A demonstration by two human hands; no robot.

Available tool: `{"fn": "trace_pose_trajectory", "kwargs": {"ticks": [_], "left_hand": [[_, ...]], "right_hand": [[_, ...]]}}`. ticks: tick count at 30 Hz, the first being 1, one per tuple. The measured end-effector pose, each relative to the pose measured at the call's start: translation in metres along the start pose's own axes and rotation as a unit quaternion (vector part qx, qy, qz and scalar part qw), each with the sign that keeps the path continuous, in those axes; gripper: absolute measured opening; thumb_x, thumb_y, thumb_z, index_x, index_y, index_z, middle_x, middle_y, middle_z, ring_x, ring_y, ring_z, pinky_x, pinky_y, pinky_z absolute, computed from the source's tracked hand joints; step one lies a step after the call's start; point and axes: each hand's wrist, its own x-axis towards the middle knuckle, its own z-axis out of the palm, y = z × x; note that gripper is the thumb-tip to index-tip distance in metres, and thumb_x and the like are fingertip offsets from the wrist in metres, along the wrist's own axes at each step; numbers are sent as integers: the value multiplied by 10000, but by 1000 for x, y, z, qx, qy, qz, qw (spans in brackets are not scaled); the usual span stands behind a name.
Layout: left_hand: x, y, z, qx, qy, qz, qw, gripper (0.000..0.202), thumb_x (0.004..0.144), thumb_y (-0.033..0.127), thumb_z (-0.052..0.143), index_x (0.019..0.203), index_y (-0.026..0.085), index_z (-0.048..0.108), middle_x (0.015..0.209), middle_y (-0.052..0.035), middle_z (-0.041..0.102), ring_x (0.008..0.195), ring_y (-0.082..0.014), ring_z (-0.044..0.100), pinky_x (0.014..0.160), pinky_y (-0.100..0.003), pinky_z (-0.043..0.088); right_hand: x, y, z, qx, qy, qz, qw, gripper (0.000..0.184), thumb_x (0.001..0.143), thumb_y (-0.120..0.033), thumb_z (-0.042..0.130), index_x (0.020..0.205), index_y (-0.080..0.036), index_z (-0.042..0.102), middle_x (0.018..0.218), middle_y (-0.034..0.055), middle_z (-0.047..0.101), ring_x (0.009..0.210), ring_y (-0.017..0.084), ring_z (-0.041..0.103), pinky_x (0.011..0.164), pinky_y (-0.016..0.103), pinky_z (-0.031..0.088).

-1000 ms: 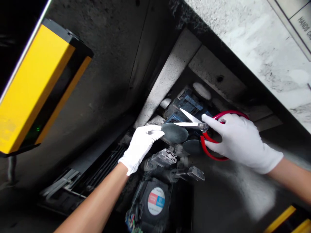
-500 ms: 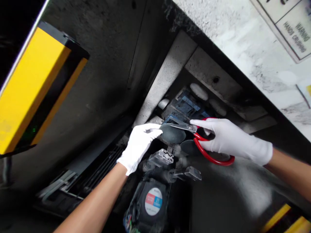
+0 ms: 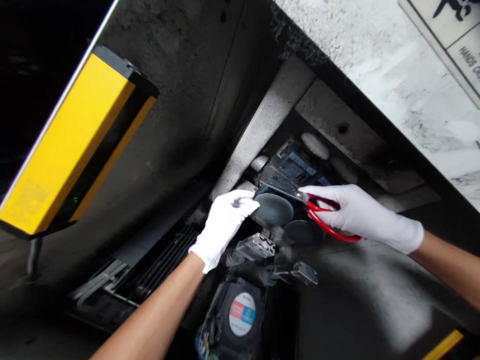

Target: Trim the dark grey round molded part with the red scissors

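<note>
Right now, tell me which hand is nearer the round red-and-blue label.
Left: the left hand is up and left of the label; the right hand is farther, up and right.

Only one bit actually legible: "HANDS CR", black capitals on a white sign (image 3: 463, 55), chopped off right at the frame edge, with a black pictogram of a figure (image 3: 455, 7) just above the words. Way down and left of that sign, a round label (image 3: 242, 314), red and blue halves inside a white ring, tiny print along the top, too small to make out, honestly. Far left of the sign, faint small print on a yellow bar (image 3: 63, 145), also unreadable, sadly.
</note>
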Motion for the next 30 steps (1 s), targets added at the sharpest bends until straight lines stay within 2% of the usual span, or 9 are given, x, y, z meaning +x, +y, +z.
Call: {"fn": "trace_pose_trajectory", "kwargs": {"ticks": [3, 6, 10, 14, 18, 20, 24, 27, 30], "left_hand": [[-2, -1, 0, 12, -6, -18, 1000, 309, 753, 460, 816, 916, 210, 736, 822, -2, 716, 766, -179, 630, 769, -313, 495], [-2, -1, 1, 24, -13, -17, 999, 302, 773, 481, 791, 890, 205, 751, 869, -27, 730, 802, -196, 636, 759, -308, 496], [-2, -1, 2, 33, -4, 5, 999, 307, 774, 487, 790, 893, 205, 764, 895, -42, 744, 833, -206, 640, 788, -312, 501], [-1, -1, 3, 32, -4, 8, 999, 297, 782, 489, 788, 905, 219, 766, 903, -33, 748, 838, -200, 643, 796, -313, 500], [-2, 1, 5, 20, -4, 2, 1000, 284, 781, 475, 798, 905, 222, 769, 893, -29, 745, 836, -194, 646, 794, -314, 500], [-3, 2, 7, 12, -5, 2, 1000, 284, 781, 469, 802, 910, 218, 769, 896, -32, 747, 841, -198, 652, 800, -319, 504], [-3, 4, 8, 13, 3, 6, 1000, 306, 760, 472, 818, 911, 211, 769, 907, -39, 758, 854, -213, 665, 815, -332, 513], [-4, 6, 7, 16, 5, 5, 1000, 321, 747, 467, 830, 934, 214, 770, 919, -39, 765, 861, -216, 672, 826, -337, 517], [-4, 9, 5, 1, -1, -2, 1000, 333, 725, 431, 856, 968, 221, 767, 929, -35, 775, 851, -206, 678, 831, -336, 522]], "right_hand": [[-3, -6, -8, -12, -12, 65, 998, 471, 720, -450, 801, 1131, -318, 613, 793, -77, 642, 709, 160, 591, 631, 255, 468], [-6, -11, -10, -87, -16, 51, 995, 523, 624, -512, 864, 1029, -323, 593, 842, -59, 631, 713, 183, 598, 637, 292, 472], [-5, -13, -2, -151, -19, 28, 988, 456, 626, -556, 852, 929, -329, 598, 873, -40, 614, 732, 205, 613, 666, 327, 468], [-2, -11, 5, -155, -8, 32, 987, 448, 644, -563, 833, 972, -354, 610, 887, -44, 608, 737, 199, 607, 659, 321, 455], [1, -11, 7, -138, -10, 25, 990, 439, 626, -551, 851, 932, -346, 610, 859, -51, 600, 722, 187, 584, 629, 299, 425], [2, -9, 7, -118, -9, 19, 993, 412, 641, -540, 851, 889, -324, 603, 796, -64, 587, 689, 167, 553, 596, 276, 394], [0, -4, 7, -43, -6, 23, 999, 401, 773, -547, 760, 727, -243, 502, 608, -83, 475, 584, 119, 444, 537, 245, 340], [-3, 0, 5, -21, 16, 46, 999, 380, 760, -535, 773, 794, -253, 520, 630, -86, 519, 595, 125, 481, 553, 240, 371], [-7, 2, 3, -109, 28, 51, 992, 427, 707, -568, 795, 892, -280, 541, 757, -59, 603, 642, 165, 543, 582, 278, 404]]}}
